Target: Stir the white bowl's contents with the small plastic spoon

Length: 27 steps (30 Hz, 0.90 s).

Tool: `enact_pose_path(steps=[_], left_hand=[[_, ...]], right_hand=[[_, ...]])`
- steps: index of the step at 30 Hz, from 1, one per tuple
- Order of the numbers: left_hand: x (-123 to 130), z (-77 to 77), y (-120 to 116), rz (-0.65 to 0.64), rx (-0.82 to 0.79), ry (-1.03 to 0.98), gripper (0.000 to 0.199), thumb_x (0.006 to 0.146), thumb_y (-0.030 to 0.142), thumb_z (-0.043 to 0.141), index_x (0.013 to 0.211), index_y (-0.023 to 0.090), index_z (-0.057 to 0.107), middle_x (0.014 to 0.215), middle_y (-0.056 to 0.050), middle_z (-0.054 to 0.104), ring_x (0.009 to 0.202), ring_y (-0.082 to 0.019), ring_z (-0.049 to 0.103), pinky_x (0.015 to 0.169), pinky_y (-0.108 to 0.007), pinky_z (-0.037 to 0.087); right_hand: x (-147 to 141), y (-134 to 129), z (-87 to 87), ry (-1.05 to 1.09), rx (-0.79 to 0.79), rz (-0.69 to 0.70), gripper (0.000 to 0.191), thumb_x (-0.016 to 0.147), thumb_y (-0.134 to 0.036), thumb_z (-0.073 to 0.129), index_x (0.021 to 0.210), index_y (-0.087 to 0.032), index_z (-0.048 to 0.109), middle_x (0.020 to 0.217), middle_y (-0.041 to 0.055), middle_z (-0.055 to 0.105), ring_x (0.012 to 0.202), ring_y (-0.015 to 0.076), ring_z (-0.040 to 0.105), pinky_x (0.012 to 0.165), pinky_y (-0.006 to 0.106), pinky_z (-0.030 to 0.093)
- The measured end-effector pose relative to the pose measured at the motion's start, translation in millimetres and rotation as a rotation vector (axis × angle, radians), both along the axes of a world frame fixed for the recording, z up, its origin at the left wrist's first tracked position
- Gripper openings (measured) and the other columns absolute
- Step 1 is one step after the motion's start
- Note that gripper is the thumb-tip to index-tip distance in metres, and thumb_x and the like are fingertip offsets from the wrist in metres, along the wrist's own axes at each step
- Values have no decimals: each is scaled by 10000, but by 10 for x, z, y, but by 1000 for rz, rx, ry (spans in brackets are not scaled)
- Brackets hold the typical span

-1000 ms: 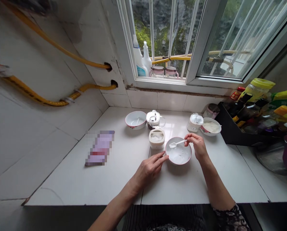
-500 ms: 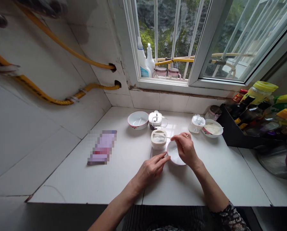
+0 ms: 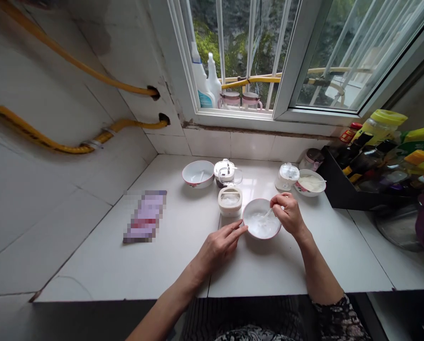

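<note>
A white bowl with a pink rim (image 3: 257,231) holds white powder. My right hand (image 3: 288,213) pinches a small white spoon (image 3: 267,213), its tip down in the bowl. My left hand (image 3: 221,244) lies at the bowl's left side, fingers extended, fingertips touching the rim. Just behind them stands an open square jar (image 3: 230,201) with white contents. Another jar (image 3: 224,171) with a clear lid is behind it, beside a white bowl (image 3: 198,174) with a spoon in it.
At the right are a lidded jar (image 3: 288,176), a bowl of pale food (image 3: 310,183) and a black bin (image 3: 339,189) of bottles. A purple packet (image 3: 146,216) lies at the left. Spray bottles (image 3: 208,85) stand at the window.
My right hand has moved the spoon from the open jar to the bowl, right and slightly down. My left hand stays by the rim. The whole view has shifted slightly.
</note>
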<state>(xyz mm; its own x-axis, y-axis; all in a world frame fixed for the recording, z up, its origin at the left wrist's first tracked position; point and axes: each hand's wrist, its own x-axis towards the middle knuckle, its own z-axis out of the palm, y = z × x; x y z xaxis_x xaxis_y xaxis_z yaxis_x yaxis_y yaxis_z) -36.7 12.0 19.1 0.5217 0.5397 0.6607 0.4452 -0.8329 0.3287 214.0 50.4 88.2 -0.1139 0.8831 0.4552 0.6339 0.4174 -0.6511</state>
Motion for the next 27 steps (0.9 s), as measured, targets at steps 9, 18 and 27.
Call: enact_pose_path(steps=[9,18,27], left_hand=[[0,-19,5,-7,0,-8,472,926,8,456,1358,169,559,1280,-142,666,1167,-213,670,924,-342,615],[-6,3,1,0,-9,7,489,925,11,447,1371,184,548,1286,-132,665,1177,-212,665,923,-332,615],[-6,26,-6,-9,-17,12,471,936,18,439,1366,176,549,1280,-142,665,1168,-215,670,911,-347,621]], right_hand=[[-110,-17,6,115,-158,15,184,687,-173,433,561,-238,551,448,-33,547,574,168,534,772,328,429],[-43,9,42,379,-315,-40,149,657,-234,452,579,-217,578,428,-35,515,456,138,464,538,274,368],[-56,20,-20,58,-130,-56,193,672,-181,409,548,-239,545,436,-29,533,611,180,535,857,342,404]])
